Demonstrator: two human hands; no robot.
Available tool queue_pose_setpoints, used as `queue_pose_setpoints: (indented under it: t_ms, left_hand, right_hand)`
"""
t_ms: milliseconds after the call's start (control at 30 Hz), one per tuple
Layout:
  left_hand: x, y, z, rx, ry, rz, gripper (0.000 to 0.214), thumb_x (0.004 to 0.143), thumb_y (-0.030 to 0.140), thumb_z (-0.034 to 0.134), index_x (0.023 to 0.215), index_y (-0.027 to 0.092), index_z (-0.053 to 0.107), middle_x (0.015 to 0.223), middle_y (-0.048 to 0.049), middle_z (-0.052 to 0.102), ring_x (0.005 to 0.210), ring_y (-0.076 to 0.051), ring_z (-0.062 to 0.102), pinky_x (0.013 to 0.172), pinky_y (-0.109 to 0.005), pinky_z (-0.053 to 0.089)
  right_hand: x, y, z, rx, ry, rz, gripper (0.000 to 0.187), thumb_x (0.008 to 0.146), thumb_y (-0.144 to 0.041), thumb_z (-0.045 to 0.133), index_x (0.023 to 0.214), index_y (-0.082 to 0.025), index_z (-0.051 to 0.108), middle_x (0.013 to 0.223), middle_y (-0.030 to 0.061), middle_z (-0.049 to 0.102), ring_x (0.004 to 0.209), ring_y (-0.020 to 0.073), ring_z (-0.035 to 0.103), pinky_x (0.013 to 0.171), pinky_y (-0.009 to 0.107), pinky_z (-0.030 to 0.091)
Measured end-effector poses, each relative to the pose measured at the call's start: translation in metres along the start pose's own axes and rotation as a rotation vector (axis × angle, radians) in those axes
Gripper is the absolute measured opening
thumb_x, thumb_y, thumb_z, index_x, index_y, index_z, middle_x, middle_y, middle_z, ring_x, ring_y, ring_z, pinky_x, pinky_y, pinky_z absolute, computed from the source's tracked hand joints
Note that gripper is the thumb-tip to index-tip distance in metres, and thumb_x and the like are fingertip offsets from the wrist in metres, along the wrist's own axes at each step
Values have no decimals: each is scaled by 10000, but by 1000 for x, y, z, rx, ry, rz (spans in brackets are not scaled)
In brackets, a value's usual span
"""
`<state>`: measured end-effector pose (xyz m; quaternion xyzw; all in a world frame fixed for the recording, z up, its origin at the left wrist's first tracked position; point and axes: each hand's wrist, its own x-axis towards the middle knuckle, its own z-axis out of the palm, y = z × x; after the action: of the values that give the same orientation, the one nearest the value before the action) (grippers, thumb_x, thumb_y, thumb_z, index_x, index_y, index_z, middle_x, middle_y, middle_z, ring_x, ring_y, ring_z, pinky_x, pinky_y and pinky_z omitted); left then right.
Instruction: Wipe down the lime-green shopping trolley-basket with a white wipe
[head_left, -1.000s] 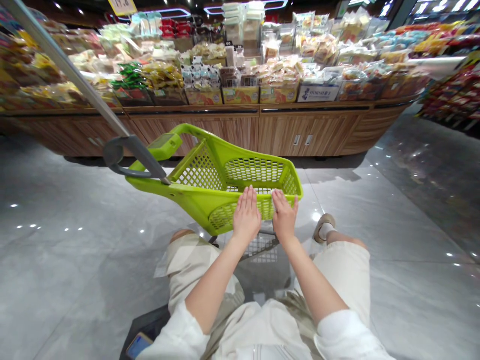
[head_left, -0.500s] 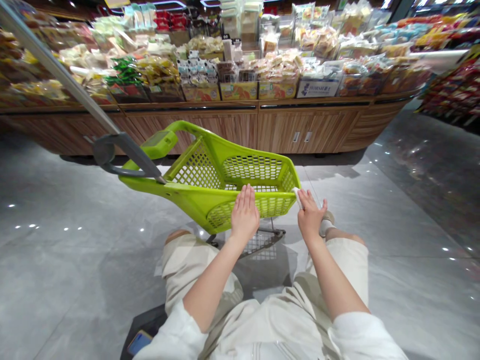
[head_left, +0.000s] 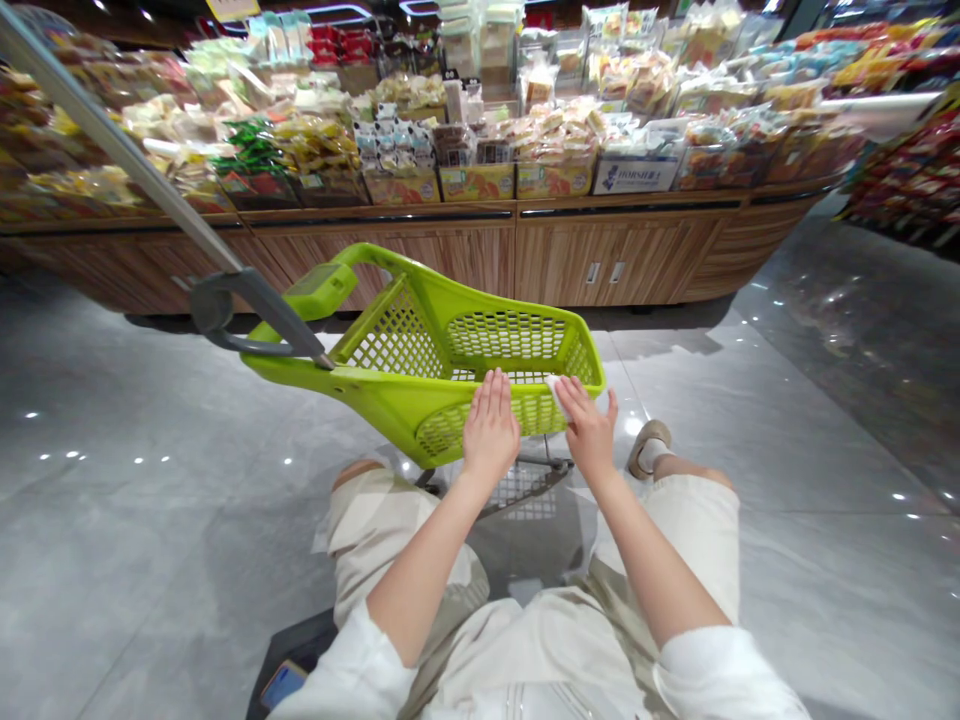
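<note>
A lime-green shopping cart (head_left: 390, 400) stands sideways in front of me, its lattice basket holding nothing that I can see. My left hand (head_left: 491, 428) lies on the near rim, fingers straight and close together. Farther right along that rim, my right hand (head_left: 591, 428) presses a small white cloth (head_left: 556, 392) against the edge with its fingertips. The thumb side of the right hand is partly hidden, and one finger sticks out to the right.
Behind the cart runs a wooden display counter (head_left: 600, 250) heaped with packaged foods. A grey handle (head_left: 255, 300) on a metal pole (head_left: 127, 150) crosses the cart's left end. A phone (head_left: 283, 683) lies on a dark surface at lower left. Grey tiled floor (head_left: 150, 540) surrounds my legs.
My right hand has slid left along the rim with the white cloth, away from the cart's front corner. The left hand stays where it was.
</note>
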<state>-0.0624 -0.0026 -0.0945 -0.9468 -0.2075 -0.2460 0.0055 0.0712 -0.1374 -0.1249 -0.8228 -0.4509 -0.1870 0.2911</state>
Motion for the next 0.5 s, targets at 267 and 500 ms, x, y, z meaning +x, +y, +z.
queue_pose_setpoints:
  t_ms: [267,500]
  left_hand:
    - [2,3,3,-13,18,-4,642,930,149,360,1545,44,207,1617,-158,275,1526,-243,147,1243,-446,231]
    - [1,2,1,-2,-3,8,680,927,145,359,1566,64,139,1619,-149,275,1524,-235,161,1240,-444,239]
  right_hand:
    - [-24,43,5,-102,74,348,649,740,-29,389,1342,-191,571,1367,102,622,1373,219,478,1183,579,143]
    - [-18,38,1,30,340,548,661,731,-78,343,1336,-205,578,1350,110,633,1330,200,527,1169,541,235]
